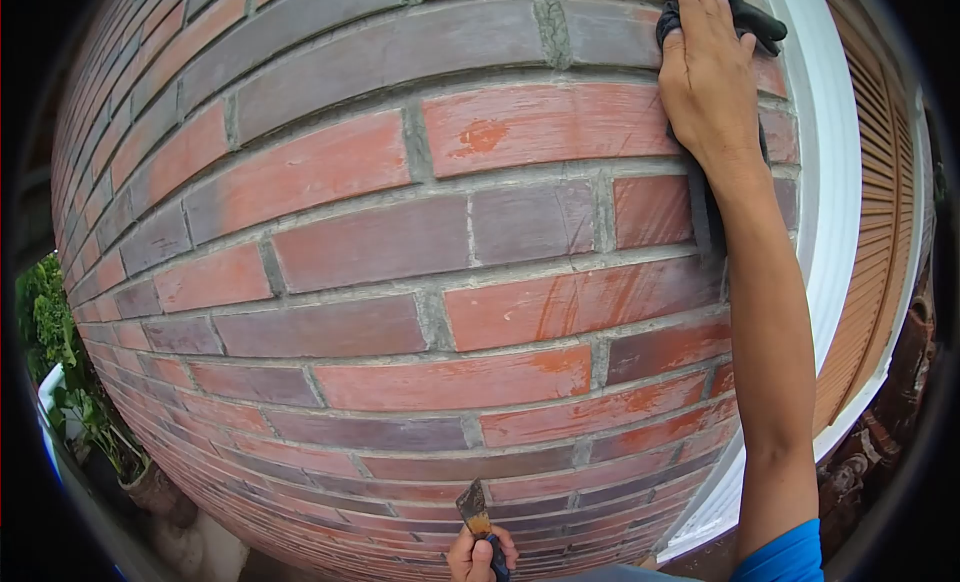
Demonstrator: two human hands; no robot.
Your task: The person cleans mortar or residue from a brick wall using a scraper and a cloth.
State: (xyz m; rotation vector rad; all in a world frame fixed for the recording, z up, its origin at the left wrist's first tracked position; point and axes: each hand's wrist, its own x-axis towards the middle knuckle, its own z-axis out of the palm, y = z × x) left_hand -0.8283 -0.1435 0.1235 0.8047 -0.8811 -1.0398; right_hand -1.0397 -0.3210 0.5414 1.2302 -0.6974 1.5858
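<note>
My right hand (712, 92) is pressed against the upper right of a brick wall (345, 242), beside a white frame. Under its fingers is a bunched black cloth (708, 217), one end hanging down behind my wrist. At the bottom middle, my left hand (480, 556) is wrapped round the dark handle of a small scraper (473, 502). Its stained, angled blade points up and stays apart from the wall. Wet-looking, brighter red streaks mark several bricks below the cloth.
A white frame (833, 162) edges the wall on the right, next to brown louvred shutters (880, 212). At the lower left are green plants (75, 382) and a pot (158, 497). Dark, jumbled objects lie at the lower right.
</note>
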